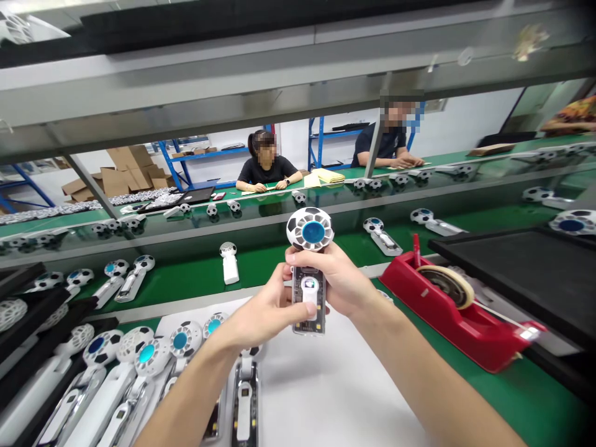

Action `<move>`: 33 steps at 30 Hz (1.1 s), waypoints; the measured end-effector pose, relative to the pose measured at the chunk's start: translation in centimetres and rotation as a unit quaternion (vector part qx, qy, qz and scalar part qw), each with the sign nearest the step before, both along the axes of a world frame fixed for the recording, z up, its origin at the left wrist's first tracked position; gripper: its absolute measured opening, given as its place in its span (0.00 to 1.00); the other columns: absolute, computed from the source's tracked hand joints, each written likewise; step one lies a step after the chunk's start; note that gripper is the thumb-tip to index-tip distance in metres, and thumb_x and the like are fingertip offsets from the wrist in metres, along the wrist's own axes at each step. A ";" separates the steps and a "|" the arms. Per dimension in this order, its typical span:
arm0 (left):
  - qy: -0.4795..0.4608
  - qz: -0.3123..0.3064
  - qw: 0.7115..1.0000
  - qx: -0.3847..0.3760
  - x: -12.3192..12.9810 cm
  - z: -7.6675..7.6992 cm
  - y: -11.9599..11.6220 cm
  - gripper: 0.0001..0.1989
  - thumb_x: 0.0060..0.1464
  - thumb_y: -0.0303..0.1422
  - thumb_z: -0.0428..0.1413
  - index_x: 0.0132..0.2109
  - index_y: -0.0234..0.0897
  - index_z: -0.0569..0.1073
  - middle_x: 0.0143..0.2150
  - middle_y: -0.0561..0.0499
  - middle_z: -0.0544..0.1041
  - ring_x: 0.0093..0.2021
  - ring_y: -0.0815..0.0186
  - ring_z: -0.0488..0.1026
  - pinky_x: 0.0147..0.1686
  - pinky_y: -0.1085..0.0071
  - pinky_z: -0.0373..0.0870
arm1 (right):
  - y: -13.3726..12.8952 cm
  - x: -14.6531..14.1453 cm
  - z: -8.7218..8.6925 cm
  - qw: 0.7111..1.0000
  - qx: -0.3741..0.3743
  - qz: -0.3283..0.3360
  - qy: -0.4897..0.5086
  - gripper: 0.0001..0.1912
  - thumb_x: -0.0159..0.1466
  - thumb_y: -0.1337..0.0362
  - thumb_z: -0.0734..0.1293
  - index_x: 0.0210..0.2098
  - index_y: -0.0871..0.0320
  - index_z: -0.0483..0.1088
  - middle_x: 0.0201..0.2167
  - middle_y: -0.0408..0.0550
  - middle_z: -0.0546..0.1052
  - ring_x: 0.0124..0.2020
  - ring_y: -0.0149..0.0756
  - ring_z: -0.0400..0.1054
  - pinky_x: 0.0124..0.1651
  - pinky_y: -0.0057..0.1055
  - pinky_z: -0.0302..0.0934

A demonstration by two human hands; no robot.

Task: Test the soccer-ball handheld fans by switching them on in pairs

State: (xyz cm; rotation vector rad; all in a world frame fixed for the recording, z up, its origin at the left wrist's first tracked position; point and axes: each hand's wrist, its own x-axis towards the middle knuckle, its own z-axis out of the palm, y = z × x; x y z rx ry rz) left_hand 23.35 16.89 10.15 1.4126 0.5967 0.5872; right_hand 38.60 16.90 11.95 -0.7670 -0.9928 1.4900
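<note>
A handheld fan (310,231) with a black-and-white football-patterned head and a blue centre is held upright above the white work surface (335,385). Its clear body shows a circuit board and a white strip with a small lit display. My left hand (267,310) grips the lower body from the left, thumb on the white strip. Around the upper body, just below the head, my right hand (342,276) is wrapped, its thumb across the front. Some fingers of both hands are hidden behind the fan.
Several similar fans (146,354) lie at the left beside black trays (18,279). A red tape dispenser (459,310) and a black tray (521,267) are at the right. More fans rest on the green belt (195,264) ahead. Two people sit beyond it.
</note>
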 end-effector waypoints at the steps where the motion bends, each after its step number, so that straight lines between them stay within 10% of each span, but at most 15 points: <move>1: -0.001 0.000 1.000 0.000 0.0 0.1 0.0 0.26 0.60 0.31 0.59 0.60 0.37 0.55 0.50 0.42 0.74 0.49 0.57 0.76 0.49 0.55 0.72 | 0.0 0.0 0.0 1.000 0.002 -0.001 0.000 0.08 0.53 0.68 0.74 0.27 0.58 0.70 0.25 0.42 0.73 0.27 0.33 0.69 0.29 0.28 0.64; 23: -0.010 -0.031 0.999 0.015 -0.1 -0.1 -0.1 0.34 0.56 0.26 0.61 0.63 0.41 0.54 0.50 0.44 0.73 0.49 0.56 0.75 0.48 0.56 0.72 | -0.6 0.2 0.4 0.998 0.016 -0.003 -0.058 0.07 0.54 0.64 0.73 0.28 0.57 0.71 0.24 0.44 0.74 0.20 0.32 0.65 0.16 0.25 0.51; 33: -0.020 -0.028 0.999 0.016 -0.2 -0.5 0.1 0.36 0.57 0.28 0.61 0.66 0.42 0.51 0.51 0.43 0.73 0.51 0.55 0.73 0.49 0.54 0.72 | -0.6 0.2 0.3 0.998 0.037 -0.009 -0.046 0.06 0.53 0.66 0.74 0.28 0.58 0.73 0.24 0.42 0.74 0.22 0.30 0.67 0.27 0.28 0.61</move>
